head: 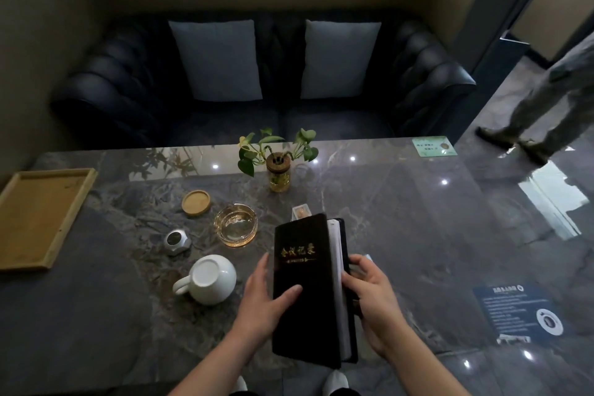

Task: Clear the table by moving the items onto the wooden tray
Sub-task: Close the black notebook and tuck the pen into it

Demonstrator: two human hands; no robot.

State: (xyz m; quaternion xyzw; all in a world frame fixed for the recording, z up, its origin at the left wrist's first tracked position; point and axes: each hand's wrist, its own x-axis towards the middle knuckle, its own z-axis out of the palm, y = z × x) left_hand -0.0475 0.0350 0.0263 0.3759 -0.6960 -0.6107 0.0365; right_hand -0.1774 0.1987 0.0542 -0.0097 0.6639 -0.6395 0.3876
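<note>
One black notebook point(305, 325) clasped edgewise between left hand point(260, 299) and right hand point(369, 296), half-hiding one small card point(301, 211); wooden tray point(38, 202) cropped left; one mug point(209, 280), one ashtray point(236, 225).

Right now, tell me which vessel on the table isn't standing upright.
The white cup: its base faces the camera, handle pointing left. The glass ashtray and plant jar stand mouth-up.
</note>
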